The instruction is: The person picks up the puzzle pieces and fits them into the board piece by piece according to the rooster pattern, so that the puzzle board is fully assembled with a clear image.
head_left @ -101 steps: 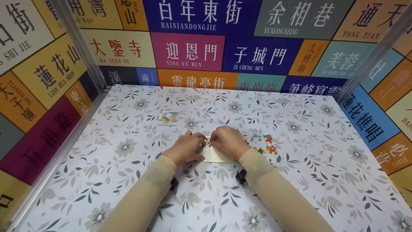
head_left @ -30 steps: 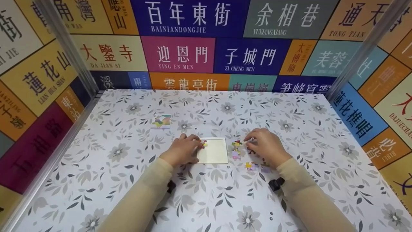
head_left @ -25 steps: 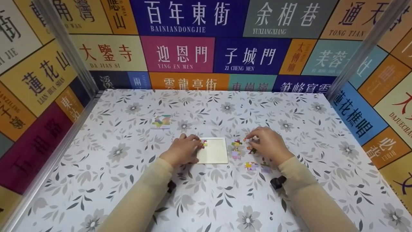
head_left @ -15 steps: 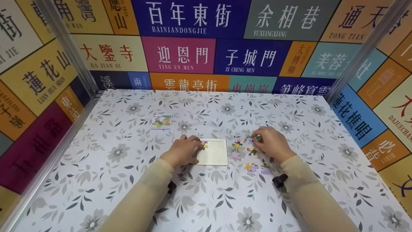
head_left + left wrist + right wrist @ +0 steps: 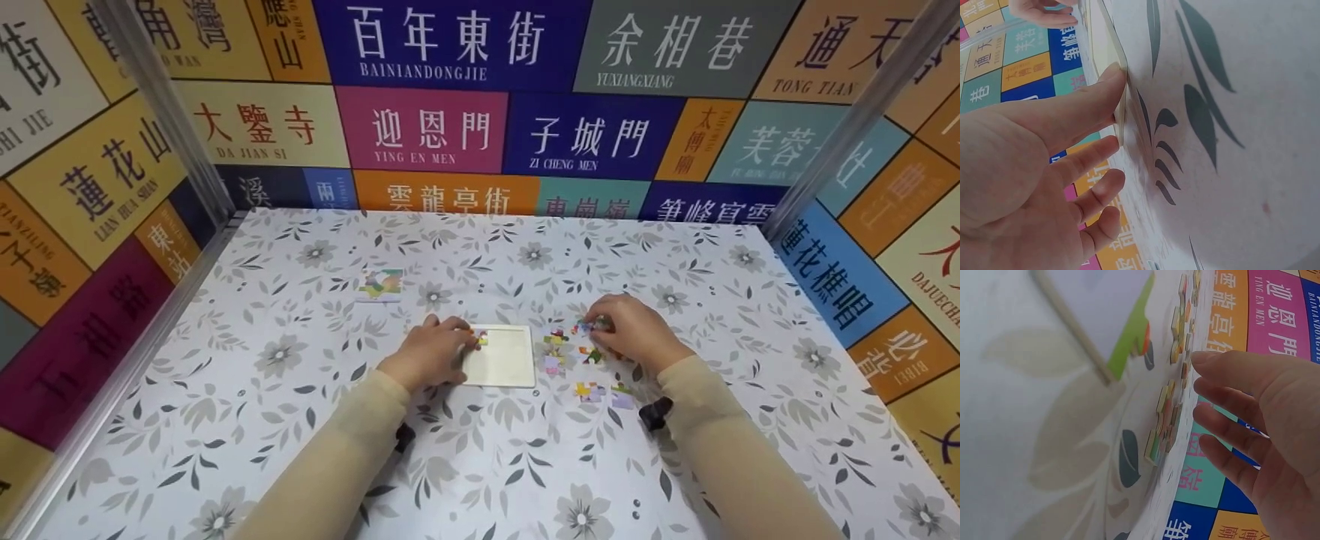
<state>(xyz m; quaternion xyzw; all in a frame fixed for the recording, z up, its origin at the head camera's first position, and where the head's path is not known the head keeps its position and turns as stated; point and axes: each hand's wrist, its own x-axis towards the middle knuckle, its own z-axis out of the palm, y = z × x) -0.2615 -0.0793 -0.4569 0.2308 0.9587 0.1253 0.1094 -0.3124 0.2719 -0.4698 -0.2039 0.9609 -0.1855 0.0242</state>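
Note:
My left hand (image 5: 429,351) grips the left edge of a cream puzzle tray (image 5: 510,364); in the left wrist view its thumb (image 5: 1112,84) presses the tray's rim, index finger beside it. One small colourful puzzle piece (image 5: 481,339) lies in the tray's upper left, partly behind the fingers. To the right, my right hand (image 5: 630,326) hovers low over loose pieces, its fingertips beside a blue puzzle piece (image 5: 580,328). In the right wrist view the thumb and fingers are loosely bent, with no piece plainly held. Pieces under that hand are partly hidden.
Several loose puzzle pieces (image 5: 555,364) lie right of the tray, others (image 5: 590,391) nearer the front. A small picture card (image 5: 381,285) lies at the back left. The floral tabletop (image 5: 480,465) meets sign-covered walls (image 5: 420,127) at back and sides.
My right hand has left the tray, where it worked at a piece, and moved right to the loose pieces, shifting slightly farther right lately. The left hand stays on the tray's edge.

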